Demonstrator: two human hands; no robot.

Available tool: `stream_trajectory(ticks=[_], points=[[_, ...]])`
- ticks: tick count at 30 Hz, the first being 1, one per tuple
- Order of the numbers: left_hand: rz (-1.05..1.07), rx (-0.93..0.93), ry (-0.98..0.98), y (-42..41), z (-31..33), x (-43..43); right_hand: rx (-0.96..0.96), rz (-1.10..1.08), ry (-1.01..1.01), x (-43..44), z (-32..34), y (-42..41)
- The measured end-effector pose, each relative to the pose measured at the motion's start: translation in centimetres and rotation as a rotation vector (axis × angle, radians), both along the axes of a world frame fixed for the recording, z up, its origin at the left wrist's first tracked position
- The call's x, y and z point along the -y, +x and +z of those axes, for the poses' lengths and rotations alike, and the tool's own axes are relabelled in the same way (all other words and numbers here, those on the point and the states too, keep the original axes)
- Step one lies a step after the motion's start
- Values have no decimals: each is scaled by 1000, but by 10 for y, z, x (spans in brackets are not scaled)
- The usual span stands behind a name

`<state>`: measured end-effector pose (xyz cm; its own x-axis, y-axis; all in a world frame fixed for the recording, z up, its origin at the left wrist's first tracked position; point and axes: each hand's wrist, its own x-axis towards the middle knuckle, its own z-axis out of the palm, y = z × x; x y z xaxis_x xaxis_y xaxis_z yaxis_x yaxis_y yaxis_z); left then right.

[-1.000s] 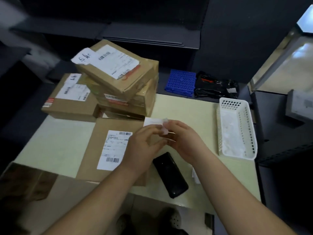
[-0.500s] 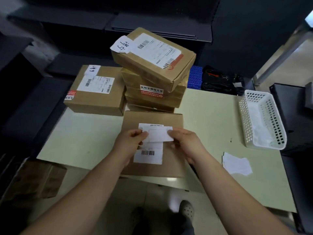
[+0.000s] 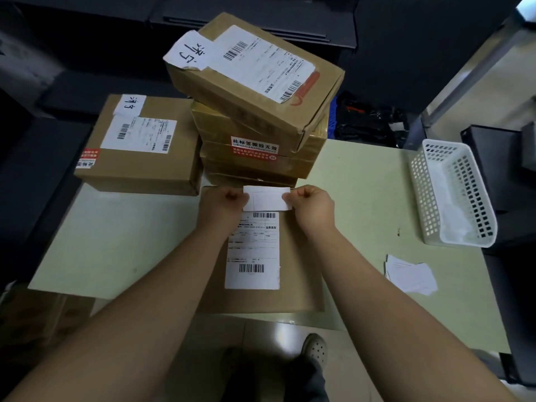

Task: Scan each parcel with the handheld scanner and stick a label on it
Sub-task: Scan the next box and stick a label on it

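Observation:
A flat brown parcel (image 3: 298, 274) lies at the table's near edge, bearing a white shipping slip (image 3: 253, 250) with barcodes. Over the parcel's far edge, a small white label (image 3: 266, 198) is stretched between my hands. My left hand (image 3: 224, 203) pinches its left end and my right hand (image 3: 311, 203) pinches its right end. Whether the label touches the cardboard cannot be told. The handheld scanner is not visible.
A stack of several brown parcels (image 3: 255, 111) rises just behind my hands, and a single labelled parcel (image 3: 139, 146) sits to its left. A white perforated basket (image 3: 452, 192) stands at the right. Loose white label sheets (image 3: 410, 275) lie near the table's right front. The table (image 3: 116, 245) is pale green.
The label went from in front of me, held above the parcel's middle, out to its far edge, stretched between both hands. The black scanner beside the parcel is gone from sight.

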<state>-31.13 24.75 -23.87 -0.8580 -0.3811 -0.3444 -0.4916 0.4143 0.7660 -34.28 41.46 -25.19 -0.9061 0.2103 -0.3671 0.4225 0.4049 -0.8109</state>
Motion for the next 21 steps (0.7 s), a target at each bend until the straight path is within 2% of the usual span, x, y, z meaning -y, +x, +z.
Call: stream_trajectory(ticks=[4, 8, 12, 16, 19, 21], points=[[-34, 0, -229, -6, -17, 1, 0, 53, 163, 3, -5, -6], [-58, -32, -345, -6, -20, 1, -9, 99, 288, 7, -6, -7], [-124, -104, -469, -2, -25, 0, -99, 185, 477, 14, -10, -1], [-141, -174, -463, 1, -28, 2, -120, 257, 567, 7, -9, 3], [-319, -262, -600, 5, -33, 5, -218, 280, 529, -3, -11, 8], [-490, -270, -713, 8, -37, 8, -398, 448, 610, -3, -16, 17]])
